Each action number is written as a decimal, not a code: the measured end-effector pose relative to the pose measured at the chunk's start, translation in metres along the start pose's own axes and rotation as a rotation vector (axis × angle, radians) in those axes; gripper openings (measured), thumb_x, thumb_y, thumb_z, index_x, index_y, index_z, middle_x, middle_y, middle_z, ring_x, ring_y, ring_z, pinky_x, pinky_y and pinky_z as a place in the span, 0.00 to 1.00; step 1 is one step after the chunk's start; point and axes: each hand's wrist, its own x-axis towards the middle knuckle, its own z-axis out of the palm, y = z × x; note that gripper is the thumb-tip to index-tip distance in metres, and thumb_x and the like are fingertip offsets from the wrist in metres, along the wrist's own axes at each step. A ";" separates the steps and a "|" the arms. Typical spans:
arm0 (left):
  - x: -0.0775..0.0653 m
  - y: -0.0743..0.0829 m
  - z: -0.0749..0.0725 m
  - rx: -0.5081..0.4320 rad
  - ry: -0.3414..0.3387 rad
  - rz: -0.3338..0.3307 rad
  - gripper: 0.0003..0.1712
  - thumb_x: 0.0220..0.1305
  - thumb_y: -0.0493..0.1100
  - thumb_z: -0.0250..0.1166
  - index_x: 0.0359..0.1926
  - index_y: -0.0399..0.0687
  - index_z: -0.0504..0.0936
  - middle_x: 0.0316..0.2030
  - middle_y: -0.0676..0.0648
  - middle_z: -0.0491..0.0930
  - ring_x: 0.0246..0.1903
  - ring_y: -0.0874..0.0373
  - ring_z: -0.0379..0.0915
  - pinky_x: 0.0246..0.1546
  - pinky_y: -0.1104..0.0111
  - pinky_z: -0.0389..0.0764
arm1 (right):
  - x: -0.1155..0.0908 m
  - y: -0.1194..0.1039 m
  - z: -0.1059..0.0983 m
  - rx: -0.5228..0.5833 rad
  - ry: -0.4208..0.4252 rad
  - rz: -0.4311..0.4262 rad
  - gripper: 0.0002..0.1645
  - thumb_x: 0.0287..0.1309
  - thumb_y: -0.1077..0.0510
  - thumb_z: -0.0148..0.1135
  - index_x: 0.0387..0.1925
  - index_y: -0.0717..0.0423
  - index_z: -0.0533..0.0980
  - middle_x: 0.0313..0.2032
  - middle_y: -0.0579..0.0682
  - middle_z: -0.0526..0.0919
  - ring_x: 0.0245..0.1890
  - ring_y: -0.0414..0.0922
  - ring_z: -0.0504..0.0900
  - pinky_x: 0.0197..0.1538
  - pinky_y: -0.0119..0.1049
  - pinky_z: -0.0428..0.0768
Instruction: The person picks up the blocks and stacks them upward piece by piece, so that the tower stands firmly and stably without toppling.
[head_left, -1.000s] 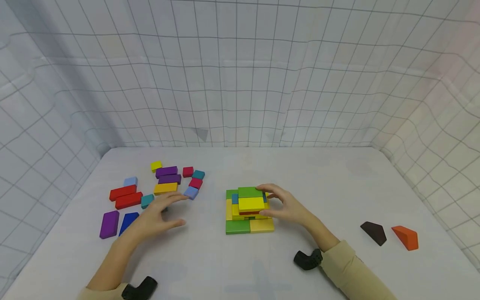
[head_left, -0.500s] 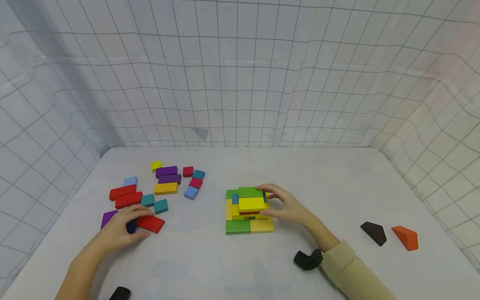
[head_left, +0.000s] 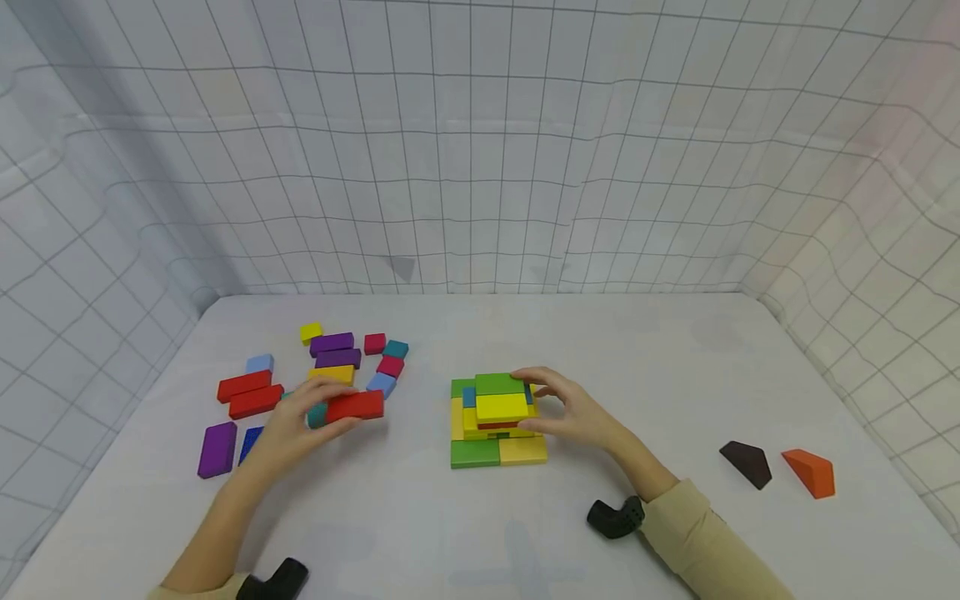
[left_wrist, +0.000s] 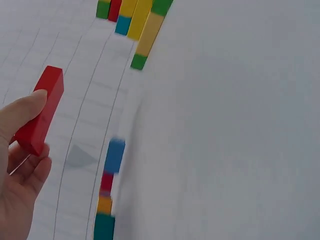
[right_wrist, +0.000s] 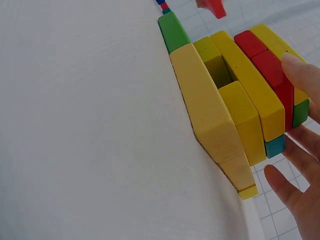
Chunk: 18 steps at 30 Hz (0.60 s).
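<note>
My left hand (head_left: pixel 288 433) pinches a red rectangular block (head_left: pixel 356 406) between thumb and fingers. It is raised, with a shadow below; in the left wrist view the thumb lies along one face of the red block (left_wrist: pixel 45 107). In the middle of the table stands a stepped stack of blocks (head_left: pixel 502 408), its wide base green and pale yellow, its upper layers yellow, red, blue and green. My right hand (head_left: pixel 573 414) holds the upper layers from the right, index fingertip at the top green block, thumb lower down. The right wrist view shows the thumb against the yellow top piece (right_wrist: pixel 272 40).
Loose blocks lie at the left: red (head_left: pixel 255 402), purple (head_left: pixel 217 450), blue (head_left: pixel 250 442), yellow (head_left: pixel 332 373) and several small ones. Dark brown (head_left: pixel 747 463) and orange (head_left: pixel 812 473) angled blocks lie far right. White gridded cloth (head_left: pixel 480 167) hangs behind the table.
My left hand first moved down left to a red block beside the blue one, then lifted it and moved up and right with it. My right hand stays at the stack.
</note>
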 end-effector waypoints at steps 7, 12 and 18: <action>0.046 0.044 0.056 -0.196 0.056 0.095 0.20 0.49 0.37 0.70 0.46 0.42 0.80 0.43 0.46 0.77 0.43 0.55 0.69 0.40 0.63 0.79 | 0.002 -0.023 -0.004 0.024 -0.006 0.007 0.34 0.48 0.68 0.65 0.58 0.68 0.64 0.57 0.60 0.69 0.56 0.52 0.69 0.53 0.54 0.71; 0.066 0.066 0.086 -0.280 0.039 0.122 0.19 0.50 0.38 0.70 0.46 0.41 0.79 0.43 0.47 0.76 0.43 0.56 0.70 0.43 0.63 0.78 | 0.003 -0.026 -0.004 0.027 -0.005 0.017 0.36 0.48 0.68 0.65 0.59 0.70 0.61 0.57 0.61 0.69 0.55 0.54 0.69 0.53 0.55 0.71; 0.077 0.080 0.106 -0.315 -0.043 0.108 0.19 0.52 0.41 0.69 0.46 0.41 0.79 0.43 0.46 0.75 0.44 0.54 0.71 0.46 0.60 0.77 | 0.002 -0.026 -0.005 0.037 0.001 0.040 0.42 0.47 0.69 0.66 0.62 0.71 0.56 0.57 0.64 0.67 0.56 0.57 0.67 0.54 0.55 0.70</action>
